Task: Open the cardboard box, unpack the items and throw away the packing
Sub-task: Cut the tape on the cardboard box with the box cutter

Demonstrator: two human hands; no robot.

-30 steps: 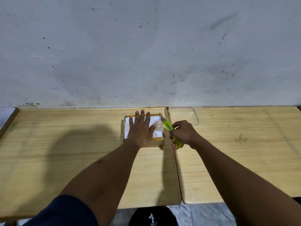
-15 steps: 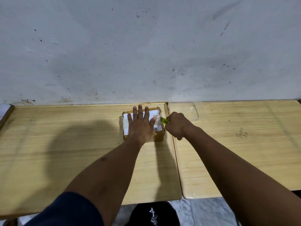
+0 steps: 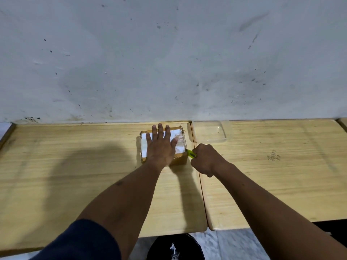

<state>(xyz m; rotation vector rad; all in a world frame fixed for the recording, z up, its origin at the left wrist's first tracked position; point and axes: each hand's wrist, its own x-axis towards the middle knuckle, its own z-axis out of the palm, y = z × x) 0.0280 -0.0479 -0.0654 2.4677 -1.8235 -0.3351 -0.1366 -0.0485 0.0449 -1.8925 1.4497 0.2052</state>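
Brown cardboard box (image 3: 180, 160) with a white label sits taped shut on the pale wooden table (image 3: 75, 166). Left hand (image 3: 160, 147) presses flat, fingers spread; right hand (image 3: 205, 160) clenches a yellow-green utility knife (image 3: 191, 153) at its right edge. Tape-cutting stage; next calls for a shallow, steady slice.

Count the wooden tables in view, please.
2, maybe a third. One table lies under the box; another table adjoins it on the right. A possible sliver shows at far right.
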